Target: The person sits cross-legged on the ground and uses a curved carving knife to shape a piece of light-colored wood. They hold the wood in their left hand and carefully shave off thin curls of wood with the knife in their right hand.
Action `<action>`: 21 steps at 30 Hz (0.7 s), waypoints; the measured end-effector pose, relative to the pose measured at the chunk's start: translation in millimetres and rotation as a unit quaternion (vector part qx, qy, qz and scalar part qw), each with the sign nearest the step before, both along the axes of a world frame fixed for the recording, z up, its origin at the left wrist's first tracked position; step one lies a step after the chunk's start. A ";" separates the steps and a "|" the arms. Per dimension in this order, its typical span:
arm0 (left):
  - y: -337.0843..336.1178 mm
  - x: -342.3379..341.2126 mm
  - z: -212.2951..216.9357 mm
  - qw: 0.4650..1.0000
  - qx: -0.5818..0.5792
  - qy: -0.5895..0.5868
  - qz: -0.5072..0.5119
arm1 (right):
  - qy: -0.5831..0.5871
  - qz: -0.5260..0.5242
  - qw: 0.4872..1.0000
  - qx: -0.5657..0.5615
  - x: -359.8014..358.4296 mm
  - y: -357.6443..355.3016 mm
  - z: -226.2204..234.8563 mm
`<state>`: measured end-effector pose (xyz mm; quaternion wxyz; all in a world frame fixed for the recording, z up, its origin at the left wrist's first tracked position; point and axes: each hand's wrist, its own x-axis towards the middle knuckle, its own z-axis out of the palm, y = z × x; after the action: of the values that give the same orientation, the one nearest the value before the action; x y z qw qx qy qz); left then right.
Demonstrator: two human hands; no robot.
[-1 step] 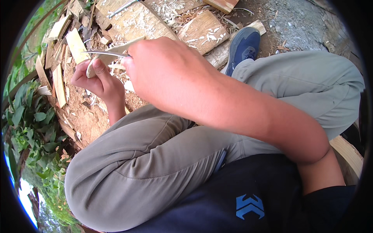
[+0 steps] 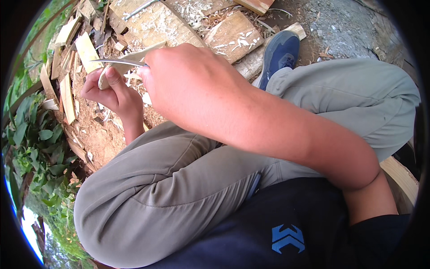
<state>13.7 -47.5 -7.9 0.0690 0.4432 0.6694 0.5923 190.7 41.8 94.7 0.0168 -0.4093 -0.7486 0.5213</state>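
My left hand (image 2: 110, 88) is closed on the rounded near end of a slim, pale piece of wood (image 2: 142, 54), with the thumb pressed against it. My right hand (image 2: 179, 76) is wrapped round a knife (image 2: 118, 61), and its handle is mostly hidden inside the fist. The thin, slightly curved blade points left and lies across the wood, just above my left thumb. The far part of the wood passes behind my right fist, so I cannot see whether those fingers touch it too.
Wood shavings lie over a broad board (image 2: 156, 22) and a smaller block (image 2: 234, 36). Offcuts (image 2: 67, 98) are scattered on the left beside leafy plants (image 2: 40, 134). A thin metal tool (image 2: 141, 9) rests on the broad board. My blue shoe (image 2: 281, 54) stands by a log piece.
The knife blade and my right hand have shifted very slightly left. Both hands keep the same grip.
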 end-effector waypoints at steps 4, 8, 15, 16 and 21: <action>2.0 5.0 3.0 1.000 0.005 -0.019 -0.009 | 0.003 0.000 1.000 0.017 0.2 -2.7 -4.1; -4.5 -4.0 2.3 0.999 -0.033 -0.011 -0.023 | -0.001 -0.011 1.000 -0.014 4.5 -2.9 -16.0; 3.8 3.0 2.3 0.999 0.007 -0.048 0.010 | 0.015 -0.022 0.999 -0.022 -2.5 -4.7 -10.4; 4.1 4.3 3.7 0.998 0.011 -0.060 0.000 | 0.010 -0.009 1.000 -0.023 -2.3 -0.4 -4.2; 5.2 8.5 6.9 1.000 -0.006 -0.029 0.000 | 0.016 -0.014 1.000 0.014 -0.3 -4.9 -6.8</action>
<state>22.2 -42.3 -1.0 0.0912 0.4255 0.6704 0.6010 190.4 36.9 87.9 0.0421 -0.4113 -0.7495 0.5170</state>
